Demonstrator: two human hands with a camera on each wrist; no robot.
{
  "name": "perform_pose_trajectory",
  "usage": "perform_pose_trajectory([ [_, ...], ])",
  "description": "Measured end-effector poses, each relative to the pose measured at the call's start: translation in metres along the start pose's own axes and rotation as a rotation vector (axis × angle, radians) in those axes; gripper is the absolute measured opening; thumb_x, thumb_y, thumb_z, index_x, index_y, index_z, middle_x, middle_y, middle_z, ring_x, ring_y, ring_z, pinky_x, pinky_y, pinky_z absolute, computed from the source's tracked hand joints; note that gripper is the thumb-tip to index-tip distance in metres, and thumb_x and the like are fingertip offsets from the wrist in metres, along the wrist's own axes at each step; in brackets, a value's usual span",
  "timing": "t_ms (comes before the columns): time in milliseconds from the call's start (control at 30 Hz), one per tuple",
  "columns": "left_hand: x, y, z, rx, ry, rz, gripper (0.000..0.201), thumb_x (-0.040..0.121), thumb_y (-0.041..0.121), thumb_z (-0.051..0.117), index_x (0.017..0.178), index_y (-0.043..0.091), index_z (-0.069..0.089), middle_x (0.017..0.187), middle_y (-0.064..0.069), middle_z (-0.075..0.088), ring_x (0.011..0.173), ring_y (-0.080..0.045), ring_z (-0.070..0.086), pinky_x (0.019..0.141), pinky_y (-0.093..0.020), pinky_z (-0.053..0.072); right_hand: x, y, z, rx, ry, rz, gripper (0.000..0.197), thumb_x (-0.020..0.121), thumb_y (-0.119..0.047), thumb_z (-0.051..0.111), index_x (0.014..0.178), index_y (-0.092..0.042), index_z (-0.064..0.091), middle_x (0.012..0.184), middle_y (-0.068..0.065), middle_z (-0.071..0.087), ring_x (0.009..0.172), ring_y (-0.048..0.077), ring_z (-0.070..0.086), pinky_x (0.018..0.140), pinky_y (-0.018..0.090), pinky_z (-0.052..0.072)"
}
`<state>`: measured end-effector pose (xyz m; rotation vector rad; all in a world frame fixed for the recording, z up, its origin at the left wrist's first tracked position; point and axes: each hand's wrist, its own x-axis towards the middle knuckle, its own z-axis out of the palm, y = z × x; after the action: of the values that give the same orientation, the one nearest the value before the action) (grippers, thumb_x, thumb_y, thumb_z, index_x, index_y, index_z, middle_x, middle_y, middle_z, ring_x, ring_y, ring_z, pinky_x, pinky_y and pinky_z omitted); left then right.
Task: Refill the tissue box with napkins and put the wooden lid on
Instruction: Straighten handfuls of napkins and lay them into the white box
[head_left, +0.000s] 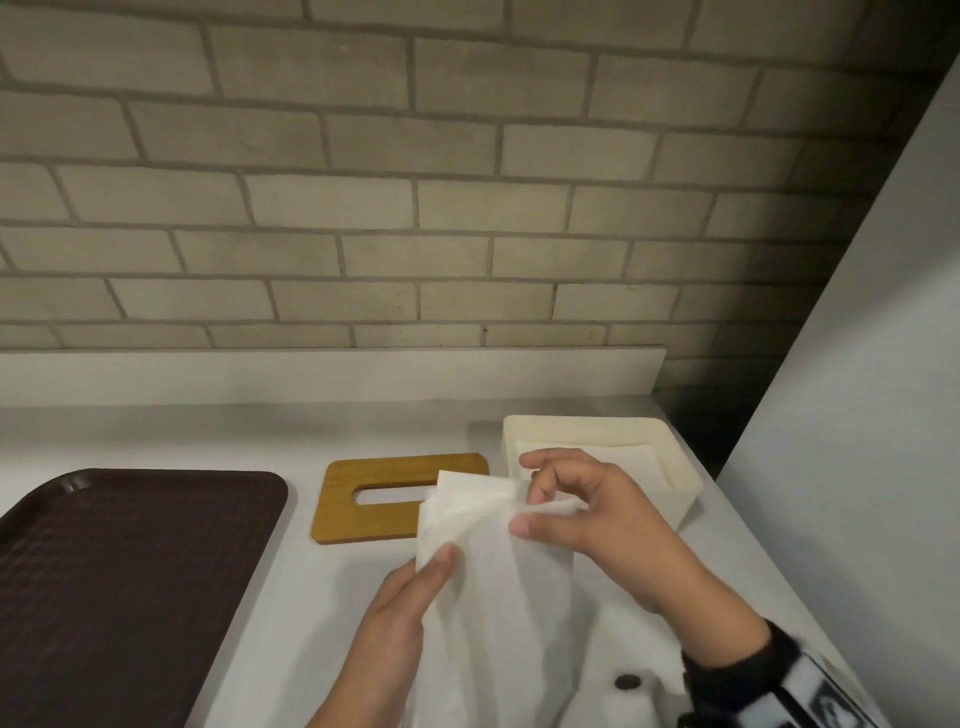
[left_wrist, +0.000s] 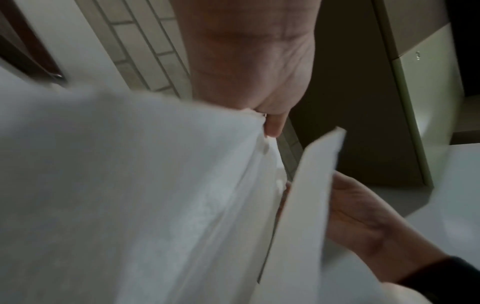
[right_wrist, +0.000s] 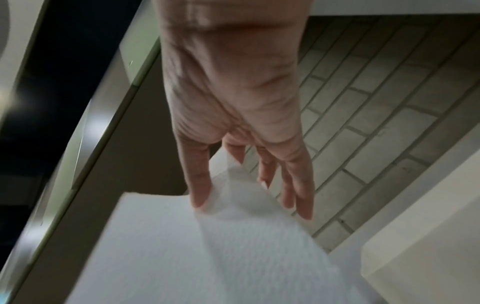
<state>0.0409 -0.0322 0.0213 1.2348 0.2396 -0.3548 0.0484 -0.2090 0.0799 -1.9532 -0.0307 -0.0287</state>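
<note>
Both hands (head_left: 400, 597) (head_left: 587, 509) raised together, fingers pinching

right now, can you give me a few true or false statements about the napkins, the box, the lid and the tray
1. The wooden lid sits on top of the box. False: it lies flat on the counter, left of the box.
2. Both hands hold a napkin. True: the left hand grips its lower left edge and the right hand pinches the top.
3. The box is empty. False: white napkins already lie inside it.
4. The dark tray is at the left of the counter. True.
5. The tray is stacked with napkins. False: nothing shows on it.
</note>
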Motion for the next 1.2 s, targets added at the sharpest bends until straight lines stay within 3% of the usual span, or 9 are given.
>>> perform_pose_trajectory([
  [133,0.000,-0.005,0.008,-0.115,-0.084,-0.045,0.056,0.056,0.052,0.066,0.098,0.015,0.072,0.099,-0.007,0.076,0.100,-0.030,0.067,0.097,-0.045,0.046,0.013,0.012,0.018,0.120,0.190,0.073,0.027,0.073,-0.007,0.074,0.059,-0.017,0.053,0.106,-0.011,0.064,0.096,0.006,0.060,0.081,0.025,0.043],
  [300,-0.001,-0.011,0.018,0.075,-0.043,0.133,0.023,0.074,0.026,0.076,0.092,0.012,0.071,0.077,0.004,0.077,0.071,-0.008,0.073,0.061,-0.019,0.054,0.011,0.010,0.026,0.274,0.195,0.114,0.014,0.077,-0.018,0.074,0.074,-0.013,0.061,0.096,-0.006,0.067,0.082,0.017,0.063,0.075,0.029,0.049],
  [367,0.001,-0.008,0.016,0.093,0.028,0.177,0.004,0.083,0.016,0.069,0.087,0.015,0.070,0.071,0.009,0.076,0.066,-0.004,0.072,0.057,-0.018,0.053,0.004,0.015,0.024,0.330,0.197,0.105,0.029,0.076,-0.038,0.073,0.093,-0.019,0.061,0.101,-0.007,0.066,0.092,0.014,0.065,0.085,0.032,0.053],
  [500,0.009,0.004,0.011,-0.020,0.080,0.244,0.012,0.087,0.022,0.060,0.088,0.017,0.071,0.083,0.004,0.078,0.078,-0.011,0.074,0.073,-0.031,0.051,-0.008,0.043,0.029,0.421,0.173,0.136,0.047,0.073,-0.069,0.057,0.110,-0.040,0.058,0.117,-0.014,0.063,0.115,0.009,0.057,0.107,0.041,0.040],
  [600,0.011,0.009,0.015,-0.067,0.078,0.247,0.017,0.087,0.036,0.055,0.086,0.026,0.068,0.081,0.015,0.076,0.077,-0.001,0.071,0.076,-0.027,0.048,-0.011,0.067,0.050,0.575,0.059,0.213,0.073,0.070,-0.079,0.054,0.130,-0.037,0.051,0.135,-0.014,0.055,0.128,0.006,0.048,0.115,0.041,0.029],
  [767,0.012,0.012,0.021,-0.088,0.011,0.229,0.024,0.089,0.037,0.052,0.090,0.021,0.070,0.083,0.006,0.078,0.074,-0.007,0.073,0.069,-0.030,0.048,-0.013,0.066,0.066,0.604,-0.087,0.147,0.056,0.081,-0.064,0.052,0.132,-0.040,0.047,0.134,-0.013,0.056,0.128,0.010,0.049,0.112,0.041,0.030],
  [867,0.012,0.011,0.024,-0.052,-0.023,0.282,0.025,0.080,0.035,0.058,0.092,0.019,0.071,0.088,-0.002,0.078,0.081,-0.016,0.074,0.069,-0.033,0.052,-0.010,0.063,0.064,0.608,-0.014,0.119,0.040,0.083,-0.040,0.057,0.122,-0.027,0.057,0.119,-0.007,0.067,0.115,0.013,0.061,0.102,0.035,0.044],
  [1000,0.019,0.000,0.022,0.111,0.148,0.479,0.040,0.067,0.045,0.066,0.105,0.031,0.065,0.097,0.010,0.075,0.093,-0.010,0.070,0.083,-0.034,0.053,-0.004,0.059,0.058,0.580,0.144,0.074,0.021,0.095,-0.010,0.051,0.110,-0.017,0.064,0.107,-0.001,0.073,0.103,0.017,0.067,0.085,0.027,0.052],
  [1200,0.033,-0.027,0.020,0.121,0.201,0.438,0.020,0.092,0.019,0.056,0.102,0.035,0.064,0.103,0.007,0.074,0.101,-0.012,0.067,0.087,-0.035,0.051,0.002,0.063,0.051,0.646,0.173,0.038,0.027,0.094,-0.015,0.051,0.118,-0.023,0.058,0.111,-0.004,0.071,0.102,0.010,0.067,0.076,0.019,0.054],
])
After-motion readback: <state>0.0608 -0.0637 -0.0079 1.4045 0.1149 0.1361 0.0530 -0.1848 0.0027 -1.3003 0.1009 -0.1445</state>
